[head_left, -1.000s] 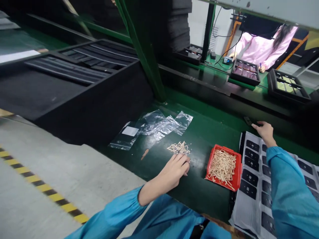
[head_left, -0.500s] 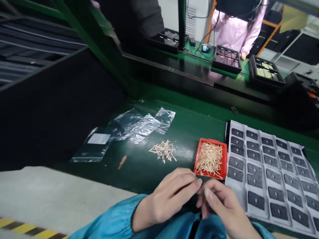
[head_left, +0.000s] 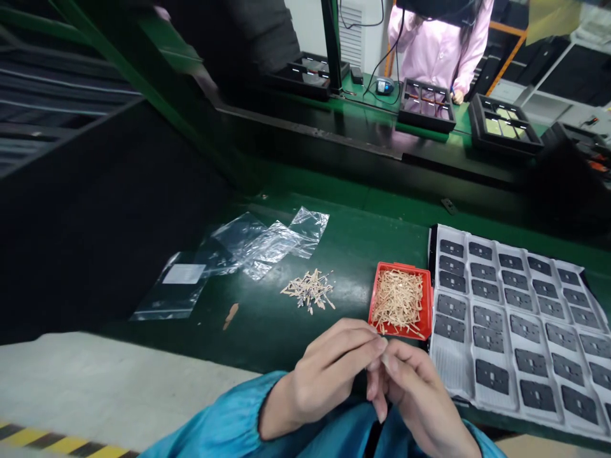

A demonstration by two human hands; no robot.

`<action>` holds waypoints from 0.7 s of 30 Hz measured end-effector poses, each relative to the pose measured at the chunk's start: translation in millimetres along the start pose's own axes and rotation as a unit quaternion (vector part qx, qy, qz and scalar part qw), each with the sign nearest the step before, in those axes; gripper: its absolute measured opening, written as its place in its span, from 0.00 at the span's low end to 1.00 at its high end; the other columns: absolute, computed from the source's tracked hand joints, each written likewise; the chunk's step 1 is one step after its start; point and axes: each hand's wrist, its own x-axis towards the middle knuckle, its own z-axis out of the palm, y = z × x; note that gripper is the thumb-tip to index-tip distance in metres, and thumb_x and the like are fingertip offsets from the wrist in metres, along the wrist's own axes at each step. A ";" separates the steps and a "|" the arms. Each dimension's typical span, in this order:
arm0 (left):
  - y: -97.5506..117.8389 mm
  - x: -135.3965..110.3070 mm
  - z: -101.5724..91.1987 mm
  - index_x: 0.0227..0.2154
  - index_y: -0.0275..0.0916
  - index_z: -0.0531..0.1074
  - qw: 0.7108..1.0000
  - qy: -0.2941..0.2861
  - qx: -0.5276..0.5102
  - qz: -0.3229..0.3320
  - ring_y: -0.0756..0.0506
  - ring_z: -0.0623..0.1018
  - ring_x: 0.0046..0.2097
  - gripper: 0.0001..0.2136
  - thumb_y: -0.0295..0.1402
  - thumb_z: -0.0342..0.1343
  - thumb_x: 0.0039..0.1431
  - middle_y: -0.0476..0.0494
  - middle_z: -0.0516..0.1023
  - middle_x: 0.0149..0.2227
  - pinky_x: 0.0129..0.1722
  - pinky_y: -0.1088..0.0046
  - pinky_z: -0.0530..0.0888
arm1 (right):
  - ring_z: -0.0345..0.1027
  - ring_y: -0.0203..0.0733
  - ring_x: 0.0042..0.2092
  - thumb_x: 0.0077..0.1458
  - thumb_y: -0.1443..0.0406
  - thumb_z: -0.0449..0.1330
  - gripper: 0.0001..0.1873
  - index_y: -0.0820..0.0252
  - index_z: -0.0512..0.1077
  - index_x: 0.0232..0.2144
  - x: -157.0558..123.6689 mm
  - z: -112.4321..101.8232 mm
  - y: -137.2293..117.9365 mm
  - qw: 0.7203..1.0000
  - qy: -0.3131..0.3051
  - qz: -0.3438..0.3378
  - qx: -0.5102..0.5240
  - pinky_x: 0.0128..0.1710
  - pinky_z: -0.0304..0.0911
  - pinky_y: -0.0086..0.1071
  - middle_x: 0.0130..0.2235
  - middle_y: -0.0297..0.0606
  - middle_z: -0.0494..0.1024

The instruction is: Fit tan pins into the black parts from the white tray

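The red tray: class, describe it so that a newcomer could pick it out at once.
On the green bench, find the wide white tray of dark plates at right. Just left of it sits the smaller red tray, holding thin tan strips. Its red walls set it apart from the white tray and the loose tan heap farther left.

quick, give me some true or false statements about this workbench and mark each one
1. The bare left hand and bare right hand are close together near the shallow red plastic tray. True.
2. The red tray holds flat black plates. False: it holds thin beige strips.
3. Flat black rectangular parts lie in the white compartmented tray. True.
4. Transparent plastic bags lie right of the red tray. False: the transparent plastic bags lie to its left.
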 end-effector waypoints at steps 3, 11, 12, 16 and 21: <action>0.9 2.2 2.1 0.52 0.37 0.78 1.000 0.011 -0.003 -0.017 0.42 0.84 0.44 0.14 0.18 0.58 0.67 0.40 0.84 0.40 0.40 0.68 0.85 | 0.69 0.30 0.26 0.66 0.53 0.64 0.17 0.62 0.77 0.35 2.9 -1.7 1.2 1.000 -0.010 -0.005 0.012 0.27 0.59 0.25 0.29 0.36 0.79; -2.6 5.5 1.0 0.53 0.36 0.77 0.999 0.028 -0.030 -0.024 0.42 0.84 0.45 0.17 0.16 0.57 0.66 0.39 0.85 0.41 0.40 0.67 0.85 | 0.69 0.30 0.25 0.66 0.53 0.63 0.17 0.61 0.79 0.38 5.6 -2.2 3.7 1.000 -0.009 -0.013 0.007 0.26 0.60 0.24 0.30 0.37 0.80; -3.5 5.8 1.6 0.53 0.36 0.78 0.999 0.027 -0.030 -0.025 0.42 0.84 0.45 0.17 0.15 0.57 0.66 0.39 0.85 0.41 0.40 0.68 0.85 | 0.69 0.30 0.25 0.66 0.53 0.64 0.17 0.61 0.79 0.38 6.1 -2.7 3.7 1.000 -0.006 -0.015 0.004 0.26 0.60 0.24 0.30 0.36 0.80; -4.9 6.0 1.1 0.55 0.37 0.77 0.998 0.003 -0.045 -0.032 0.41 0.85 0.45 0.19 0.15 0.56 0.64 0.38 0.85 0.42 0.42 0.65 0.86 | 0.69 0.30 0.25 0.66 0.53 0.64 0.16 0.60 0.78 0.35 8.6 -7.2 4.9 0.999 0.013 -0.033 -0.013 0.26 0.60 0.24 0.29 0.35 0.79; 1.6 -4.1 -5.5 0.59 0.41 0.74 0.979 -0.053 -0.124 -0.153 0.35 0.84 0.55 0.20 0.22 0.54 0.67 0.32 0.84 0.52 0.53 0.49 0.84 | 0.70 0.32 0.26 0.66 0.51 0.62 0.18 0.60 0.78 0.35 10.4 -12.7 9.3 0.983 0.066 -0.087 -0.151 0.29 0.65 0.27 0.29 0.35 0.79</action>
